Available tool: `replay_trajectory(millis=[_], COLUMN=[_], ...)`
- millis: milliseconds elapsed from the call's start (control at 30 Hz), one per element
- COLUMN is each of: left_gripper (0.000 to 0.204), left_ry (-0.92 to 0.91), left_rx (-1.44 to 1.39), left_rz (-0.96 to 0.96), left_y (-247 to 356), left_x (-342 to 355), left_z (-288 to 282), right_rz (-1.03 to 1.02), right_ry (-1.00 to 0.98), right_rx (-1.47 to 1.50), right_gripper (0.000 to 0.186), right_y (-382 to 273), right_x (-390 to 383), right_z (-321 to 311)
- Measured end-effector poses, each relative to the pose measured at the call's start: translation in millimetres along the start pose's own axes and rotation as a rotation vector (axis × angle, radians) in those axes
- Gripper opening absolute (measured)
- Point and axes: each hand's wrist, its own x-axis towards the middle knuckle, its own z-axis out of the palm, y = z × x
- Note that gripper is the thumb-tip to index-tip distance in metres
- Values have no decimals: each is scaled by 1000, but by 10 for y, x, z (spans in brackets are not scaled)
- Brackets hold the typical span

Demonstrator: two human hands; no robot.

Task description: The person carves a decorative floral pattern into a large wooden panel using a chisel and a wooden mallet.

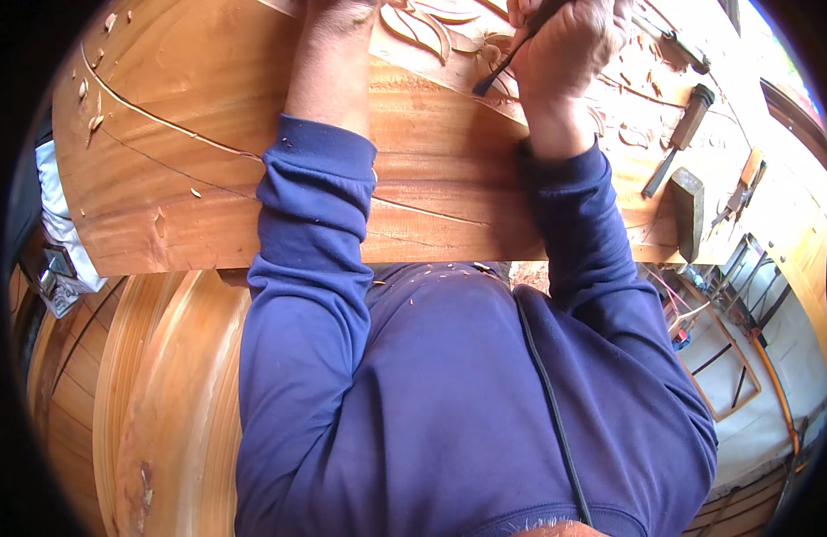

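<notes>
A wide wooden board (207,80) with carved leaf-like relief (422,27) lies in front of me. My right hand (574,49) is closed around a dark carving chisel (498,76), whose blade slants down to the left and ends over the board beside the relief. My left hand (337,7) is at the upper edge, left of the carving. Only its wrist side shows, as its fingers are cut off by the frame. Thin wood shavings lie around the carving near my right hand.
To the right on the board lie a wooden-handled chisel (686,130), another dark-ended tool (689,52), a grey angular block (689,215) and a smaller tool (742,190). Curved wooden pieces (176,385) stand below left. A white cloth (60,210) hangs beyond the board's left edge.
</notes>
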Motion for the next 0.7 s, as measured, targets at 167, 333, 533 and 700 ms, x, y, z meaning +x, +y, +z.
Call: replay_trajectory(millis=[167,333,533,700], left_gripper=[79,78,79,80], left_ry=[-67,28,-128,-90], left_rx=[-106,23,-291,-190], left_rz=[48,-3,59,46], left_y=[-96,7,-45,-34], left_x=[56,10,-6,-11], left_z=[-114,14,-111,-97], right_rz=[-200,-208,-87,1], right_ry=[35,105,-63,14], right_rx=[-113,-239,-84,13], right_gripper=[15,14,18,16], right_y=[-144,-21,-139,-18], right_x=[-252,15,-104,84], right_z=[67,-55,-9,-41])
